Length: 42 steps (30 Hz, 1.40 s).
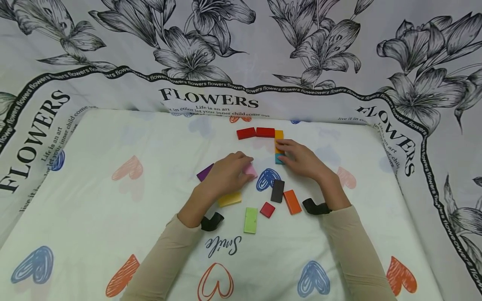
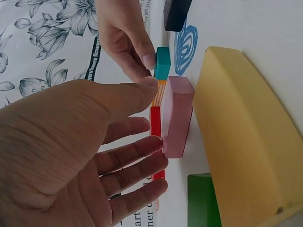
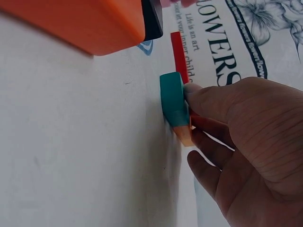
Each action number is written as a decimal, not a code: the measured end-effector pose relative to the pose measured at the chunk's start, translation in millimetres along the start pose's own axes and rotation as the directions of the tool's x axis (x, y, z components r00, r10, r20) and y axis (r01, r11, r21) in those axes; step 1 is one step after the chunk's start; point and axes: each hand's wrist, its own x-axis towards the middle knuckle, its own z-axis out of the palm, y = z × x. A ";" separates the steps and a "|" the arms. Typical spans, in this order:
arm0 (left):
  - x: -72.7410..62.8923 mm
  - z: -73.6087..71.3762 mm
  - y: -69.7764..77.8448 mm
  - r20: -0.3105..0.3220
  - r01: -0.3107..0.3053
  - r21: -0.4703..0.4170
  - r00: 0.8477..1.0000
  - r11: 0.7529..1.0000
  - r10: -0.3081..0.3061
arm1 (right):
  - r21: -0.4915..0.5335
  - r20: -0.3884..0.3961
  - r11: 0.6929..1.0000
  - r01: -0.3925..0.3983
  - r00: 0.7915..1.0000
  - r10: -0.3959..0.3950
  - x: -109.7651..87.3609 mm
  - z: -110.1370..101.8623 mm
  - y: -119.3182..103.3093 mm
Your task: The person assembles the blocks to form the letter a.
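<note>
My left hand (image 1: 227, 173) hovers over a pink block (image 1: 250, 170), its fingers spread and relaxed; in the left wrist view the fingertips are beside the block (image 2: 178, 120), and whether they touch it I cannot tell. My right hand (image 1: 303, 161) is at a short line of blocks. Its thumb touches a teal block (image 3: 172, 97), while the other fingers lie loosely along a yellow-orange block (image 1: 279, 134) joined end to end with it. Two red blocks (image 1: 265, 132) continue leftward from the yellow-orange one, forming a corner.
Near my left hand lie a purple block (image 1: 204, 172), a yellow block (image 1: 229, 199) and a dark green block (image 2: 203, 201). Closer in are a light green block (image 1: 250, 220), a small red block (image 1: 267, 210), a black block (image 1: 277, 191) and an orange block (image 1: 292, 202).
</note>
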 end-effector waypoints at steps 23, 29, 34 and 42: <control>-2.2 6.3 0.5 -0.031 0.079 0.059 0.997 0.995 -0.077 | -0.013 -0.001 1.000 0.010 1.000 -0.010 1.3 1.3 3.1; -1.1 8.8 1.2 -0.048 0.083 0.059 0.996 0.995 -0.081 | -0.006 -0.002 1.000 0.019 1.000 -0.019 0.5 1.0 3.7; 6.3 12.3 7.5 -0.051 0.067 0.047 0.997 0.997 -0.064 | 0.001 -0.002 1.000 0.019 1.000 -0.019 -0.5 1.3 5.0; 31.0 18.6 24.2 -0.024 0.009 0.068 1.000 0.998 -0.007 | 0.019 -0.010 0.999 0.031 0.999 -0.031 1.2 0.2 5.6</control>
